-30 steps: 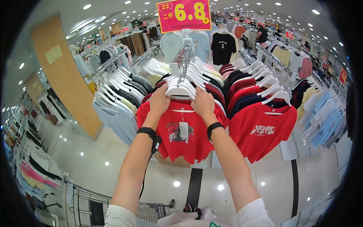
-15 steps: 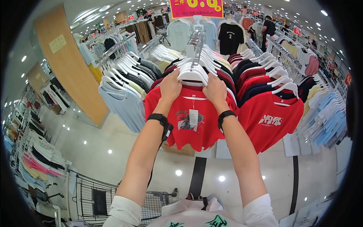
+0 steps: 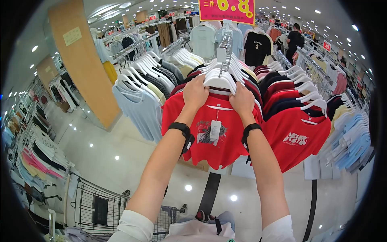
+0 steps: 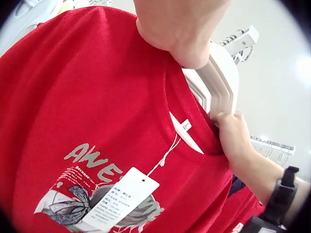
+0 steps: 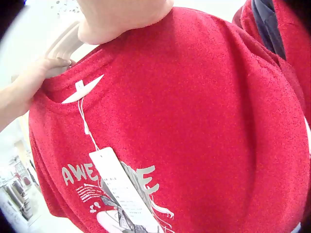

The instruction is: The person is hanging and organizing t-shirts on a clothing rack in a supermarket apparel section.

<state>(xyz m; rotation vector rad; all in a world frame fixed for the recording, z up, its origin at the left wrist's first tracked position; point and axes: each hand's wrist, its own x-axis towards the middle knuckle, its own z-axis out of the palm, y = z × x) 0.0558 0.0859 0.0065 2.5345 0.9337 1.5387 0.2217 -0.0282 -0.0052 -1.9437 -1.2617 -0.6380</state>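
A red T-shirt (image 3: 180, 111) with a grey "AWE…" print hangs at the front of the middle rack. From its collar dangles a white paper tag (image 4: 121, 201). My left hand (image 3: 196, 92) grips the left shoulder of several stacked white hangers (image 3: 220, 82) through the shirt cloth. On the opposite shoulder, my right hand (image 3: 243, 99) holds the same bunch, thumb side towards the collar. The hanger hooks sit on the metal rail (image 3: 226, 48). In the left wrist view the hanger edges (image 4: 221, 85) lie close together between both hands.
To the right hangs another red T-shirt (image 3: 300, 139) with white lettering; light blue shirts (image 3: 139, 111) hang to the left. A shopping cart (image 3: 100, 209) stands at lower left. A wood-coloured pillar (image 3: 82, 60) rises beyond it. A pink price sign (image 3: 227, 10) tops the rack.
In the head view, the rack and both hands have shifted to the right, while the hands keep their grip on the hangers.
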